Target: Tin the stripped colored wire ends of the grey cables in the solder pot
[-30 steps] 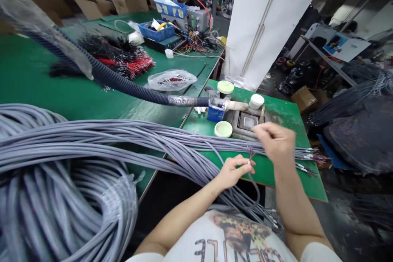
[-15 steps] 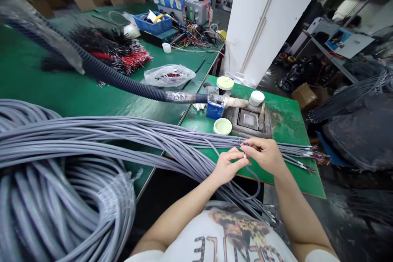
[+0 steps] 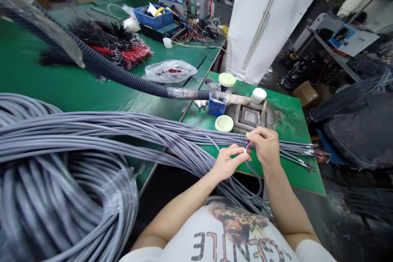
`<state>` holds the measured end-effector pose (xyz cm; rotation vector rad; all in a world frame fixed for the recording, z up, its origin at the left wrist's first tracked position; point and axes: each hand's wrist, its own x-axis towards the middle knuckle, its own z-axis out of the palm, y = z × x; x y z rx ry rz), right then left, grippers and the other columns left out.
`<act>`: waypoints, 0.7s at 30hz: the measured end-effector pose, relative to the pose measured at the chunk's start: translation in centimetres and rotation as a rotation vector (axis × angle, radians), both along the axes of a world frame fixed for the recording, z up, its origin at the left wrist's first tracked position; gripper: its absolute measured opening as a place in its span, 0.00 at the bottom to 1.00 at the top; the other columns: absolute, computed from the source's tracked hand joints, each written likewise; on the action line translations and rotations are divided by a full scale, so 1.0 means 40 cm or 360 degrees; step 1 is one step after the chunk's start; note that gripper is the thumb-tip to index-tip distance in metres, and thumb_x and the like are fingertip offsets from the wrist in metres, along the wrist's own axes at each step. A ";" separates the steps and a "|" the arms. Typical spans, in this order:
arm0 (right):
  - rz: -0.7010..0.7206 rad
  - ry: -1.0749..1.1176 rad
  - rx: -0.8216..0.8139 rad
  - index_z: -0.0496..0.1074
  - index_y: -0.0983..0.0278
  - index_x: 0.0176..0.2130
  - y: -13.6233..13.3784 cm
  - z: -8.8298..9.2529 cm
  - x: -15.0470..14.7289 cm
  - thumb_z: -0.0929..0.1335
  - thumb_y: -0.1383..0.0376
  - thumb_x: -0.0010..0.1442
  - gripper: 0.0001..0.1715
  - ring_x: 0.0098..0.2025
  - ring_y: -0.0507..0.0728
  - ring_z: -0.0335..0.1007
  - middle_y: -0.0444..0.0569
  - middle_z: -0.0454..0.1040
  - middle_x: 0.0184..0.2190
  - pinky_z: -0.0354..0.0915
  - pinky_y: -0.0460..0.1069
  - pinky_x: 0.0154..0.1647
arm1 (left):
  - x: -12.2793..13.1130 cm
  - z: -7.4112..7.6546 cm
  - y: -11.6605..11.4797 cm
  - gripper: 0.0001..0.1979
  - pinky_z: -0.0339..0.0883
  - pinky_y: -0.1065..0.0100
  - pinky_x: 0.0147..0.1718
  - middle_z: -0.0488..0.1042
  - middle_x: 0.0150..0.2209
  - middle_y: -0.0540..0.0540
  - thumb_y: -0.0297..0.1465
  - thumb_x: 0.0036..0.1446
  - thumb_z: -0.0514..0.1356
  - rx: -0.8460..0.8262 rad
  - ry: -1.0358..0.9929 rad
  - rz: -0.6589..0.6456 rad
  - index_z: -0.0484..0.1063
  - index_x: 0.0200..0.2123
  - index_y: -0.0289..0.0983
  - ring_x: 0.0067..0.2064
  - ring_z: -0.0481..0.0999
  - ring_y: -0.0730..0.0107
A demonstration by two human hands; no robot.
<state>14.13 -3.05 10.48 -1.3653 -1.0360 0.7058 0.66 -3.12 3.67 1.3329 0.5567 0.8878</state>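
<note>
My left hand point(image 3: 229, 163) and my right hand point(image 3: 265, 145) meet over the green board, pinching the end of one grey cable. Thin coloured wires, purple and red among them, fan out from that end point(image 3: 247, 144). A small white piece point(image 3: 245, 151) sits on the wires between my fingertips, too small to identify exactly. Beneath my hands runs a long bundle of grey cables point(image 3: 129, 129), its far ends with stripped coloured tips point(image 3: 310, 153) lying to the right. A large plastic-wrapped coil of the same cable point(image 3: 61, 204) lies at lower left.
A ribbed black hose point(image 3: 123, 80) crosses above a metal-lined solder pot point(image 3: 250, 116), flanked by a blue bottle point(image 3: 216, 107) and white and green-lidded jars point(image 3: 258, 95). A long green bench point(image 3: 76, 94) holds black-and-red wire bunches point(image 3: 129, 55). A white pillar point(image 3: 264, 20) stands behind.
My right hand has come in from the upper right and down to the cable end, and now pinches it beside my left hand. The view has tilted slightly.
</note>
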 end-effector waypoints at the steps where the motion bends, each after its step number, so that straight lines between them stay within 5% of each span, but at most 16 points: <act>1: -0.0048 0.0088 0.0084 0.70 0.64 0.17 0.001 0.011 0.009 0.71 0.68 0.44 0.09 0.16 0.47 0.52 0.38 0.61 0.12 0.50 0.44 0.17 | 0.000 -0.003 -0.004 0.13 0.63 0.67 0.40 0.79 0.34 0.44 0.39 0.56 0.61 -0.0009 0.0004 -0.0037 0.82 0.31 0.37 0.35 0.70 0.67; 5: -0.0098 0.0149 0.0314 0.72 0.63 0.21 -0.017 0.069 0.059 0.70 0.68 0.48 0.06 0.14 0.45 0.45 0.35 0.53 0.10 0.47 0.44 0.17 | -0.004 -0.034 -0.021 0.14 0.64 0.66 0.42 0.80 0.38 0.42 0.39 0.57 0.61 -0.0170 -0.0034 -0.0159 0.82 0.31 0.36 0.38 0.72 0.66; 10: 0.0361 -0.0616 -0.0355 0.79 0.65 0.33 -0.071 0.076 0.058 0.73 0.62 0.50 0.10 0.16 0.46 0.52 0.38 0.63 0.14 0.49 0.44 0.17 | -0.013 -0.059 -0.010 0.17 0.64 0.64 0.45 0.80 0.36 0.42 0.42 0.57 0.61 -0.0354 -0.0227 -0.0183 0.80 0.36 0.33 0.38 0.74 0.65; 14: 0.0492 -0.0888 -0.0454 0.79 0.65 0.39 -0.084 0.044 0.005 0.73 0.58 0.51 0.17 0.17 0.47 0.57 0.38 0.67 0.13 0.53 0.44 0.19 | -0.017 -0.057 -0.002 0.19 0.65 0.65 0.43 0.79 0.33 0.42 0.43 0.56 0.61 -0.0357 -0.0294 -0.0264 0.80 0.32 0.31 0.37 0.75 0.63; 21: 0.0517 -0.0768 -0.0314 0.76 0.65 0.27 -0.073 0.035 -0.040 0.67 0.59 0.60 0.15 0.16 0.48 0.62 0.40 0.67 0.13 0.58 0.44 0.20 | -0.016 -0.058 -0.010 0.17 0.66 0.64 0.44 0.78 0.31 0.44 0.41 0.56 0.61 -0.0372 -0.0308 -0.0286 0.79 0.31 0.32 0.38 0.75 0.63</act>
